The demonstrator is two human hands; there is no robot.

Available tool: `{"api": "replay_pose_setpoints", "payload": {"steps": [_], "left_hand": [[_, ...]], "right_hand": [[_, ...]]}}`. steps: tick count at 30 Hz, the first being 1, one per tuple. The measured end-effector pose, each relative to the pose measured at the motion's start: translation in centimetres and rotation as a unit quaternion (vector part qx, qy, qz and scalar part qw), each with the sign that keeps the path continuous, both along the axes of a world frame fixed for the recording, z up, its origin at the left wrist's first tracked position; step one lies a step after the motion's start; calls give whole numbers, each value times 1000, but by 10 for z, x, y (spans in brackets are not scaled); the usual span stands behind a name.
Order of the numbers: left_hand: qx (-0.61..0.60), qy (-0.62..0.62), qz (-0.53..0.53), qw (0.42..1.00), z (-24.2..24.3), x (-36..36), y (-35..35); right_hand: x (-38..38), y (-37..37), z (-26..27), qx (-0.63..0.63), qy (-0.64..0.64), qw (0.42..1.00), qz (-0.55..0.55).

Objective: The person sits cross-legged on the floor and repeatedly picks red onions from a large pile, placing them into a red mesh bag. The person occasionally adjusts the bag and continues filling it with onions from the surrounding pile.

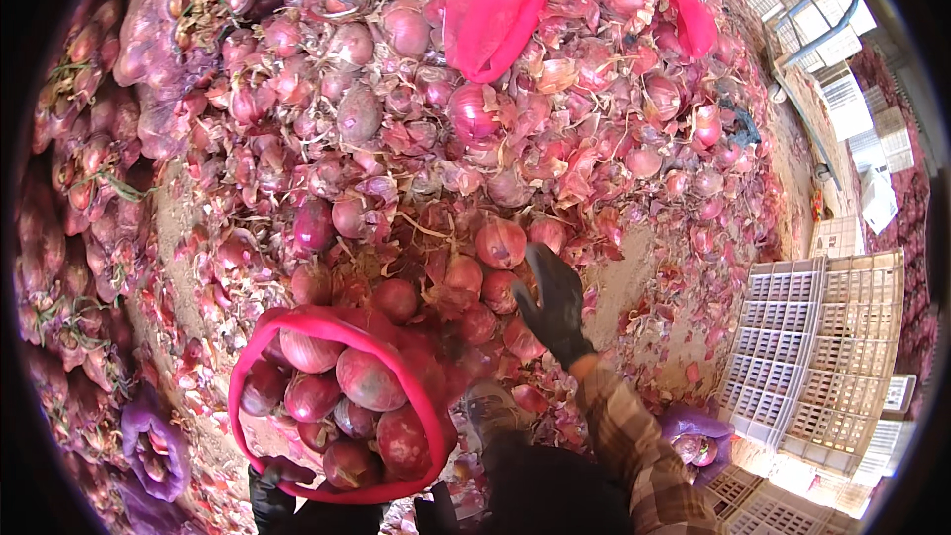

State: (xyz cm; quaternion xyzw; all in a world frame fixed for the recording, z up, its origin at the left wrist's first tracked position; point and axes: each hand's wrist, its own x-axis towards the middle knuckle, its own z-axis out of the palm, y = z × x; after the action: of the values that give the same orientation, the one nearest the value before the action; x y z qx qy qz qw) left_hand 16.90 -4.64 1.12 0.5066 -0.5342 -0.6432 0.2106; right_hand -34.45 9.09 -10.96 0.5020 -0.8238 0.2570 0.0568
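Note:
A pink mesh bag (356,333) stands before me with its round mouth spread wide, several red onions (311,397) inside. My left hand (273,489), in a black glove, grips the near left part of its rim. My right hand (556,305), in a dark glove, reaches over the pile to the bag's right. Its fingers and thumb are apart with nothing between them. Close to the thumb lies a red onion (499,291), and a larger onion (500,243) sits just beyond it. Whether the fingertips touch the onion (547,233) ahead of them is unclear.
Loose onions and dry skins (579,156) cover the ground ahead. Pink mesh bags (494,30) lie on the far pile. Filled purple mesh sacks (160,52) line the left. Plastic crates (810,357) and a flat cart with a blue handle (825,15) stand right. My shoe (490,412) is below.

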Motion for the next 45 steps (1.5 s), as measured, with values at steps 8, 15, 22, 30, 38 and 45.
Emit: {"api": "replay_pose_setpoints", "payload": {"steps": [8,15,22,30,38,45], "left_hand": [[25,-45,-4,999,-10,-9,-18],[33,-48,-4,998,-17,-8,-22],[22,-45,4,999,-14,4,-15],[13,-40,10,999,-15,8,-8],[-10,-61,-21,998,4,0,-5],[-170,-128,7,977,36,-18,-31]], "right_hand": [[-60,-143,-47,143,-59,947,-283],[-72,-173,-64,144,-24,930,-336],[-73,-126,-54,-56,-234,943,-228],[-78,-123,-41,-32,-472,866,-160],[-62,-120,-45,-162,-441,861,-195],[-40,-60,2,-427,-770,470,64]]}}
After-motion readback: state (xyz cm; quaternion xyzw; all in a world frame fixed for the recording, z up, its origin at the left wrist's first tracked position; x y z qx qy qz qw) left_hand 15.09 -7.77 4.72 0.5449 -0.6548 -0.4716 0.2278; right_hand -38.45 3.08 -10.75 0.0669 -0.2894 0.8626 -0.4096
